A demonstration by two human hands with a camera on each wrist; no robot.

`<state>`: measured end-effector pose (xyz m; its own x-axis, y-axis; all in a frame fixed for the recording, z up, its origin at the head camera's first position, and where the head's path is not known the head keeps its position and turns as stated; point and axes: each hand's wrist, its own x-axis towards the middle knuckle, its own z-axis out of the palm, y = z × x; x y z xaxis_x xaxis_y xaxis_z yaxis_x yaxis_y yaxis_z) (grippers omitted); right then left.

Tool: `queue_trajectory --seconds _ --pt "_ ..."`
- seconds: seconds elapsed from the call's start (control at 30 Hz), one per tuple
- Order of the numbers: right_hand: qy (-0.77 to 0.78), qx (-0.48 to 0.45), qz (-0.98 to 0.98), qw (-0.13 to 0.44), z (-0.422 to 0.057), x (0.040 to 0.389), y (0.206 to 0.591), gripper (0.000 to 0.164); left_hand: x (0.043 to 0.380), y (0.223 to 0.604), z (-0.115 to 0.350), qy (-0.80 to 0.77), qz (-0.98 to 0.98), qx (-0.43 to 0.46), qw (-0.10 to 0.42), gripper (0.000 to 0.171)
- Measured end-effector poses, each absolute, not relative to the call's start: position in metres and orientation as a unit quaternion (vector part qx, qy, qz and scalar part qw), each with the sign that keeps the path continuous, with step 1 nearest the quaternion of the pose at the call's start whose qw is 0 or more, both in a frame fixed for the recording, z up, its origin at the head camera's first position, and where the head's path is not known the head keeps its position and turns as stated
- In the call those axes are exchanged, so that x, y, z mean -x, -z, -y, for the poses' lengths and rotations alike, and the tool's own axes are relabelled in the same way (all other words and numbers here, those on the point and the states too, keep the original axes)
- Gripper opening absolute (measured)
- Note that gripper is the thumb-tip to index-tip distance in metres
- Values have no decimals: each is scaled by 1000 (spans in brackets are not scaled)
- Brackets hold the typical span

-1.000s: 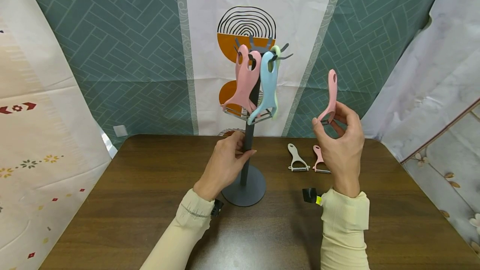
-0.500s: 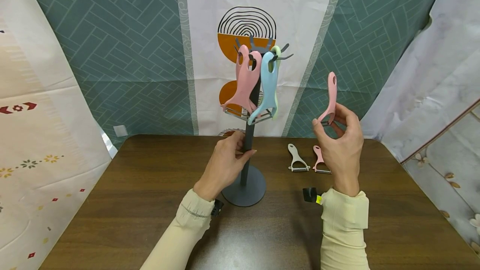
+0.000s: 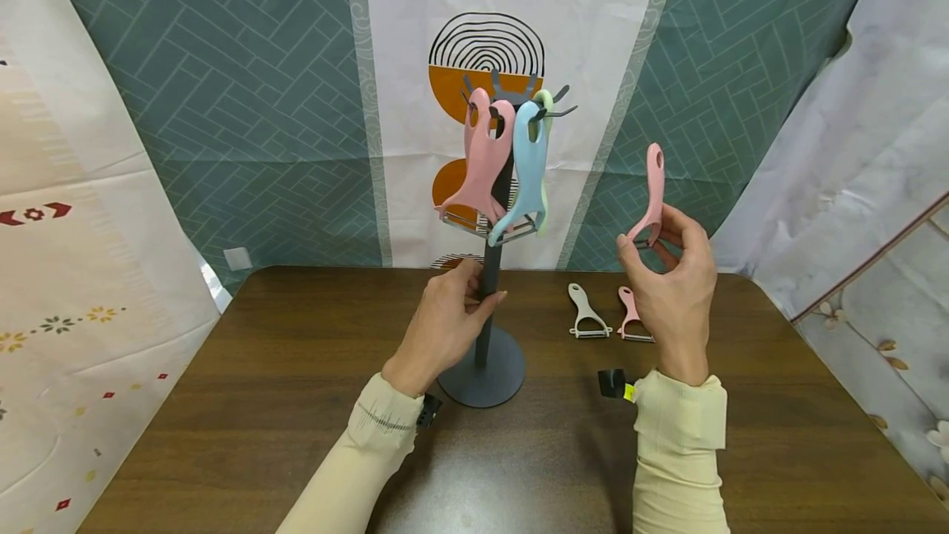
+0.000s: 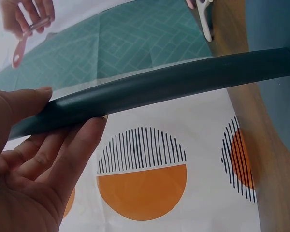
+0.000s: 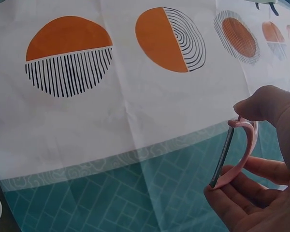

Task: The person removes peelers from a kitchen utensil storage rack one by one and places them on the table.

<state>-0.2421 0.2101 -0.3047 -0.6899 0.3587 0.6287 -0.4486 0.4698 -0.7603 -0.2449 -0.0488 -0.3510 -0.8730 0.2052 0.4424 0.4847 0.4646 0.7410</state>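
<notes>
My left hand (image 3: pixel 445 320) grips the dark post (image 4: pixel 150 87) of a stand, thumb on one side and fingers on the other. From the hooks at the stand's top hang two pink peelers (image 3: pixel 489 163), a blue peeler (image 3: pixel 530 163) and, mostly hidden behind it, a green peeler (image 3: pixel 547 101). To the right, above the table, my right hand (image 3: pixel 670 287) pinches a pink peeler (image 3: pixel 656 188) by its blade end, handle upward. The right wrist view shows its metal blade (image 5: pixel 222 157) between thumb and fingers.
A whitish peeler (image 3: pixel 586 309) and another pink peeler (image 3: pixel 628 307), partly behind the right hand, lie on the brown table (image 3: pixel 296 402). The stand's round base (image 3: pixel 485 377) rests on the table. A patterned cloth (image 3: pixel 282 105) hangs behind the table's far edge.
The right hand and its pink peeler have shifted very slightly down and left. The left hand keeps its grip on the post, and the hanging peelers look the same.
</notes>
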Motion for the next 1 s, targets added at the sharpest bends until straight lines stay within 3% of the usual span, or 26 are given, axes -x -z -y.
queue_trajectory --seconds 1.0 --pt "-516 -14 766 383 -212 248 309 52 246 350 49 475 842 209 150 15"
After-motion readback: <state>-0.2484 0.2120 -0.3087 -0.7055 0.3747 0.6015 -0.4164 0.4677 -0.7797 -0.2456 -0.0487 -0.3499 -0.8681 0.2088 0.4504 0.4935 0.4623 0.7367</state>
